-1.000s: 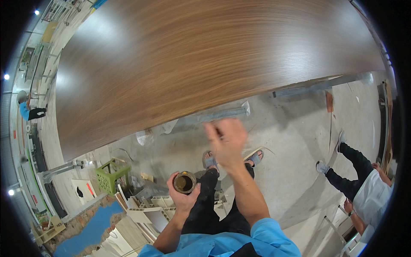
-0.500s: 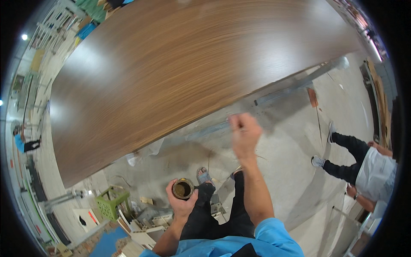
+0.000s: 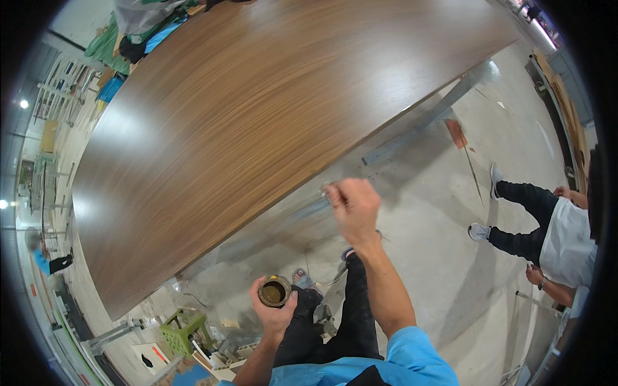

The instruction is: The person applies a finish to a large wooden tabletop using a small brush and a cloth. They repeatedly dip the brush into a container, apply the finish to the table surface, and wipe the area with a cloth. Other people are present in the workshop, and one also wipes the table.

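My left hand holds a small round tin, open at the top, with dark brownish liquid inside, close to my waist. My right hand is raised and closed into a fist right at the near edge of a big glossy brown wooden tabletop. Something thin may stick out of the fist, but motion blur hides what it is. My legs in dark trousers show below the hands.
A metal table frame rail runs under the top. Another person in a white shirt and dark trousers stands at the right. A green plastic stool, boards and clutter lie at the lower left on the concrete floor.
My right hand has swung rightward along the tabletop's edge. The tin stays in my left hand near my waist. The view has shifted, showing more of the tabletop.
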### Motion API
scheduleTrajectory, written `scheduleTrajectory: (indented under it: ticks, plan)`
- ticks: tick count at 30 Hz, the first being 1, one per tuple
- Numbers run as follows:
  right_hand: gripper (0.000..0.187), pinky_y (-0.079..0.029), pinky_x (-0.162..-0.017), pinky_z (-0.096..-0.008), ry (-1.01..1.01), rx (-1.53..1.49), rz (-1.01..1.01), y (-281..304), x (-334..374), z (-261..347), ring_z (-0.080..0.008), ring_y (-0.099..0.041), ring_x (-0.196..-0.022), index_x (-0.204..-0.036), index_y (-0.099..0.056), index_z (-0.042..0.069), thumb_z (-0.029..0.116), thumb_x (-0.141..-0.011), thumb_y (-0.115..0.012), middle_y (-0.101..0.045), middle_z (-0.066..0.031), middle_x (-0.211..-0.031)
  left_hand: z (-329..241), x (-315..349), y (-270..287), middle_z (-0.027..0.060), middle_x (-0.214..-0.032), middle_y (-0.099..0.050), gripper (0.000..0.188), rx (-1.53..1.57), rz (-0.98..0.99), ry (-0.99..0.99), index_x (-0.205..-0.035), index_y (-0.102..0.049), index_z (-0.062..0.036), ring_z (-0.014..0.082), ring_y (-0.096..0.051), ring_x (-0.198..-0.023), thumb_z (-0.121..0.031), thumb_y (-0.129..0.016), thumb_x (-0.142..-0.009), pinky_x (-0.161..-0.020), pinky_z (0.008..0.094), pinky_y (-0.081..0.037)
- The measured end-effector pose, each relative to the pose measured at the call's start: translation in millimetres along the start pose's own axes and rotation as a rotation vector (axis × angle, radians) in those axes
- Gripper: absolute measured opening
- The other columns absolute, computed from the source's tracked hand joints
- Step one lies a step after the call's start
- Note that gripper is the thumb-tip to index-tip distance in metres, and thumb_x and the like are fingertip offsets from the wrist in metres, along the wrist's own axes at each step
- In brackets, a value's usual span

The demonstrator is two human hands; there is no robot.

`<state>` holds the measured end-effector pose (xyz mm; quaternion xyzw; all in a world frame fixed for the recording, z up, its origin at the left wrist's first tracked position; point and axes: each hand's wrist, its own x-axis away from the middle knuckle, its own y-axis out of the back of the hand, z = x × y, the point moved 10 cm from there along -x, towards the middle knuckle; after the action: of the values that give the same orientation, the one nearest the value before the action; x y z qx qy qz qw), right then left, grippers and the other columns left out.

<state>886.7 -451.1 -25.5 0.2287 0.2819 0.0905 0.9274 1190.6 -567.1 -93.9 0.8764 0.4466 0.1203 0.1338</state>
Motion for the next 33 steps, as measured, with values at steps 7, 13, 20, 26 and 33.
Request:
scheduleTrajectory:
  ticks: [7,13,20,26,33]
  plan:
    - [0.022,-0.038,-0.057,-0.0387,-0.226,-0.044,-0.131,47.8,-49.1,-78.8,-0.0286,-0.049,-0.058,-0.076,-0.059,0.006,0.018,-0.089,-0.070,-0.054,-0.0090,-0.063,-31.3,-15.2,-57.9,0.0145,-0.118,-0.053,0.081,-0.010,0.039,-0.041,-0.134,-0.038,0.0012,0.0208,-0.059,-0.107,-0.012,-0.085,-0.071,-0.094,0.0344,-0.049]
    - [0.017,-0.040,-0.059,-0.0376,-0.026,0.009,-0.066,66.2,-77.6,-93.6,-0.0293,-0.052,-0.060,-0.079,-0.064,0.006,0.017,-0.089,-0.070,-0.059,-0.0093,-0.067,-61.5,-30.9,-105.0,0.0146,-0.115,-0.055,0.080,-0.048,0.072,-0.107,-0.134,-0.038,0.0023,0.0209,-0.060,-0.104,-0.011,-0.084,-0.071,-0.093,0.0345,-0.050]
    - [0.016,-0.040,-0.059,-0.0367,-0.155,0.000,-0.152,111.3,-110.6,-151.6,-0.0275,-0.053,-0.060,-0.078,-0.065,0.007,0.017,-0.084,-0.075,-0.060,-0.0075,-0.066,-79.9,-43.5,-150.0,0.0127,-0.109,-0.058,0.079,-0.098,0.101,-0.086,-0.132,-0.039,0.0030,0.0201,-0.062,-0.097,-0.011,-0.085,-0.069,-0.088,0.0328,-0.051]
    - [0.019,-0.040,-0.059,-0.0361,-0.156,0.023,-0.175,131.0,-130.7,-171.0,-0.0262,-0.052,-0.060,-0.076,-0.064,0.007,0.017,-0.080,-0.079,-0.059,-0.0068,-0.065,-88.9,-47.8,-175.3,0.0133,-0.110,-0.057,0.078,-0.079,0.119,-0.072,-0.131,-0.040,0.0037,0.0201,-0.061,-0.099,-0.011,-0.085,-0.069,-0.089,0.0326,-0.050]
    - [0.024,-0.040,-0.058,-0.0360,-0.047,-0.034,-0.053,131.8,-140.1,-178.6,-0.0252,-0.052,-0.059,-0.073,-0.063,0.006,0.020,-0.076,-0.082,-0.058,-0.0064,-0.064,-100.8,-50.8,-200.0,0.0146,-0.112,-0.055,0.079,-0.152,0.133,-0.140,-0.130,-0.041,0.0057,0.0227,-0.059,-0.100,-0.016,-0.086,-0.069,-0.091,0.0344,-0.048]
